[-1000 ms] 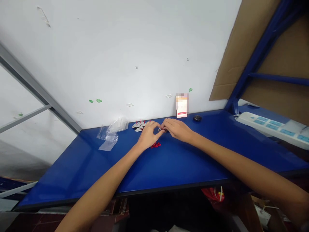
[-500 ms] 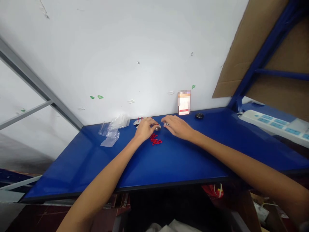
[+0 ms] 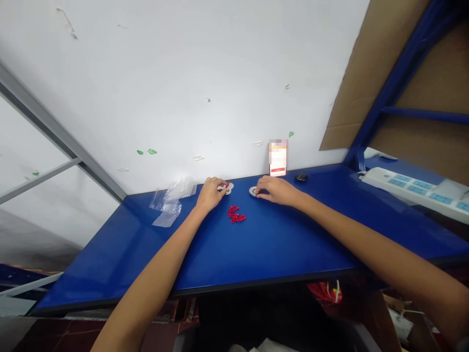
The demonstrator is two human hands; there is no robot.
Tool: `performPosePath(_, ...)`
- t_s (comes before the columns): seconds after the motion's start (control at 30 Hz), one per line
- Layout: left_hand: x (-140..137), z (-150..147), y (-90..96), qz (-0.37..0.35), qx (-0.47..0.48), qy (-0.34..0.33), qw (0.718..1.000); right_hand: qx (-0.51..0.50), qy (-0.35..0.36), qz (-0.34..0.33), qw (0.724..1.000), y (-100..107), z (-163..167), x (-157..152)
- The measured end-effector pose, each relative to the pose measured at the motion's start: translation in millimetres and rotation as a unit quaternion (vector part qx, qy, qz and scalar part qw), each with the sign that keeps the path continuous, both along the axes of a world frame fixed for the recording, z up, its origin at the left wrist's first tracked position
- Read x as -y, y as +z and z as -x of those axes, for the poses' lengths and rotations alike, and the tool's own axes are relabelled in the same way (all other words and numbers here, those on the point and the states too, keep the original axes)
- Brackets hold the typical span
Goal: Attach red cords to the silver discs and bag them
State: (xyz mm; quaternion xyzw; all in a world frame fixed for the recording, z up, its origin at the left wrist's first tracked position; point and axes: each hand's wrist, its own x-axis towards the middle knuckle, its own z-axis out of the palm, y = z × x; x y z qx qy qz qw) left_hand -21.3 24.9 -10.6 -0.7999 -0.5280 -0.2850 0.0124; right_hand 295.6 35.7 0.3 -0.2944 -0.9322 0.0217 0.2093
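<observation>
Fingers of the left hand point(image 3: 210, 194) are bent, thumb and fingertips close together at a red cord point(image 3: 227, 185) and some silver discs point(image 3: 230, 186) just beyond and to the left of the loose red loops point(image 3: 235, 214), which serve as the landmark; the hand covers part of these discs, so whether it grips one or only touches it I cannot tell. Beyond the red loops and to their right, the right hand point(image 3: 276, 190) has thumb and forefinger slightly parted at the near-right edge of a round, ring-like piece point(image 3: 252, 191); contact looks likely, but a firm hold cannot be made out. The red loops themselves lie in a small heap on the blue worktop point(image 3: 256, 249), touched by neither hand. Well to their left are clear plastic bags point(image 3: 171, 208); beyond them and to their right a lit phone point(image 3: 278, 159) leans on the wall, with a small black object point(image 3: 301, 177) farther right. As a judgement, the discs by the left hand could slide apart or scatter if the fingers push sideways, since they seem thin, overlapping and set on a smooth surface. The ring-like piece could skid away if pressed at its edge only. The red loops lie crossed, so pulling one might drag others along through a snag.
</observation>
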Motion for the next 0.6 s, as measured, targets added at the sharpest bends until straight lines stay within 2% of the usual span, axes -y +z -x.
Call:
performPosePath(0.17, 10, -6, 14.7, 0.0, 0.011, -0.016, 1.0, -0.009, 0.006, -0.002, 1.0, 2, -2, 1)
performPosePath(0.27, 26, -12, 32.3, 0.06, -0.026, -0.069, 0.996, -0.028, 0.004, 0.002, 1.0, 4, -4, 2)
performPosePath(0.37, 42, -19, 45.7, 0.125, -0.106, -0.079, 0.983, -0.042, 0.006, -0.013, 0.999, 6, -3, 3)
performPosePath(0.5, 50, -24, 47.8, 0.177, -0.163, -0.076, 0.968, -0.073, 0.007, -0.073, 0.995, 9, -1, 7)
performPosePath(0.6, 48, -22, 44.4, 0.2, -0.157, -0.078, 0.964, -0.096, -0.009, -0.095, 0.991, 14, -1, 12)
